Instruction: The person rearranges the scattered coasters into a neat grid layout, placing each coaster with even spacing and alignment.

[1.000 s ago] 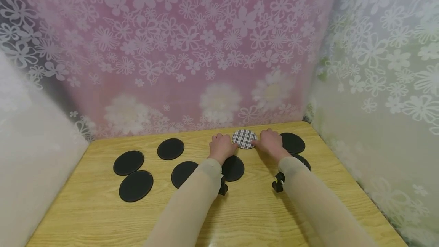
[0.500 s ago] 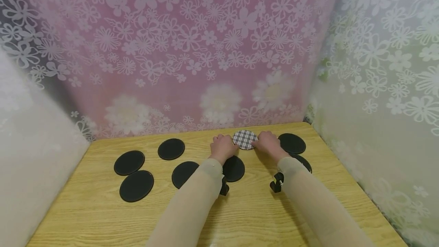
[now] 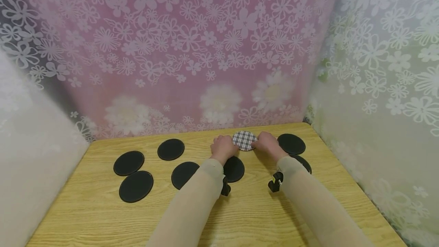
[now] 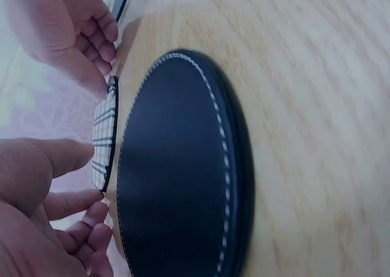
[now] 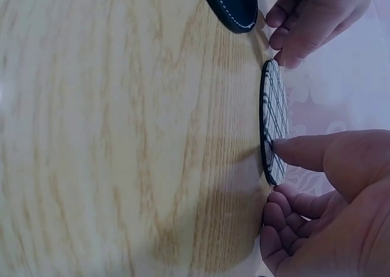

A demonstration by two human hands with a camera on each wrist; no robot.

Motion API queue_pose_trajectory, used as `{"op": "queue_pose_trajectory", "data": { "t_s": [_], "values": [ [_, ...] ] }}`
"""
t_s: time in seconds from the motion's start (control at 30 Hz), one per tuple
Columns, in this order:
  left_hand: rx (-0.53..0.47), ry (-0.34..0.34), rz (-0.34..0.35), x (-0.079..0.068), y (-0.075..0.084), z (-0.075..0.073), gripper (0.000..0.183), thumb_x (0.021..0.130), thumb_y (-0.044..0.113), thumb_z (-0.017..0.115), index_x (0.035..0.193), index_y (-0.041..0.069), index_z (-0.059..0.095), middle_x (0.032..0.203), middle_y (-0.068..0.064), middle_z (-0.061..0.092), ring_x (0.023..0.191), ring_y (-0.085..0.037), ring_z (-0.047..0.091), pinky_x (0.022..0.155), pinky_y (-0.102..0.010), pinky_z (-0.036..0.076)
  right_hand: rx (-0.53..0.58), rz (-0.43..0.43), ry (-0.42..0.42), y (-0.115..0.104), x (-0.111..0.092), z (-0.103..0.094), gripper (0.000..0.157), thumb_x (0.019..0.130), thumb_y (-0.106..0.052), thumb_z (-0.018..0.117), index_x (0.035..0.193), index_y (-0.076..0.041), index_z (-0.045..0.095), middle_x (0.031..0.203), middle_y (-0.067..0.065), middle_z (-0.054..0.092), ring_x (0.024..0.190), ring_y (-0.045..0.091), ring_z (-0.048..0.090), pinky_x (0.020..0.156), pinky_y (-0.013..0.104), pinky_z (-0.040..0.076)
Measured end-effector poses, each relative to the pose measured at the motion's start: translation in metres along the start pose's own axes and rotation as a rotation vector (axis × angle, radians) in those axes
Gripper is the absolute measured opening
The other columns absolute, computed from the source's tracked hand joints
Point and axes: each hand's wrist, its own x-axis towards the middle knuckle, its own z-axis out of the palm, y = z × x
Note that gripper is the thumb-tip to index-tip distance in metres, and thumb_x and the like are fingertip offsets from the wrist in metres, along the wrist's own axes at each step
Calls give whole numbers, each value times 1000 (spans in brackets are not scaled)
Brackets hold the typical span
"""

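Note:
A round plaid coaster (image 3: pixel 244 140), white with dark lines and a black edge, lies near the back of the wooden table. My left hand (image 3: pixel 223 148) pinches its left rim; in the left wrist view the thumb (image 4: pixel 76 153) is on the plaid face and the index finger at the edge. On the opposite rim, my right hand (image 3: pixel 268 144) pinches it the same way, its thumb (image 5: pixel 295 151) on top in the right wrist view. Just in front of the left hand is a black stitched coaster (image 4: pixel 177 167), partly covered by that arm in the head view.
Two black coasters, one farther back (image 3: pixel 291 143) and one half hidden (image 3: pixel 302 162), lie right of the right hand. Several more, such as one black coaster (image 3: pixel 171 149), are spread over the left side. Patterned curtains (image 3: pixel 219 48) rise behind the table and at its sides.
Both hands keep their grip on the plaid coaster and have hardly moved. The wrist mounts have drawn slightly closer together, the right one shifting left a little.

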Motion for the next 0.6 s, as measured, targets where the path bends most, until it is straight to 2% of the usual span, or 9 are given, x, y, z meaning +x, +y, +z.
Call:
{"op": "queue_pose_trajectory", "data": {
  "t_s": [0.1,0.2,0.43,0.53,0.6],
  "values": [
    [-40,-15,-47,9,-1,6,32,108,39,71,92,12,76,131,-19,69,122,-42,59,102,-61,48,34,-9,25,-10,-17,-4,55,109,-23,69,61,-16,41,60,-5,26,56,13,25,59,33,31],
    [-93,-23,-77,16,-1,11,32,107,40,73,92,11,75,126,-18,71,121,-43,60,103,-62,47,71,8,36,-11,-20,-5,54,109,-21,67,62,-16,42,60,-5,27,55,13,26,59,33,32],
    [-147,28,-67,0,5,2,34,108,38,72,84,14,67,95,-6,72,110,-37,66,102,-58,48,140,27,49,-9,-20,-2,53,111,-21,66,62,-15,44,58,-4,29,53,13,28,57,32,31],
    [-166,37,-69,0,3,1,31,109,37,72,87,15,67,91,-3,70,101,-31,67,101,-57,48,172,29,62,-10,-23,-2,54,112,-23,64,62,-15,44,58,-4,29,53,13,27,57,32,30],
    [-189,49,-64,0,2,1,26,108,36,73,94,14,71,96,-2,72,97,-28,68,101,-57,48,197,30,69,-10,-24,-2,54,112,-24,63,63,-15,43,58,-4,29,54,14,27,58,32,30]
  ]
}}
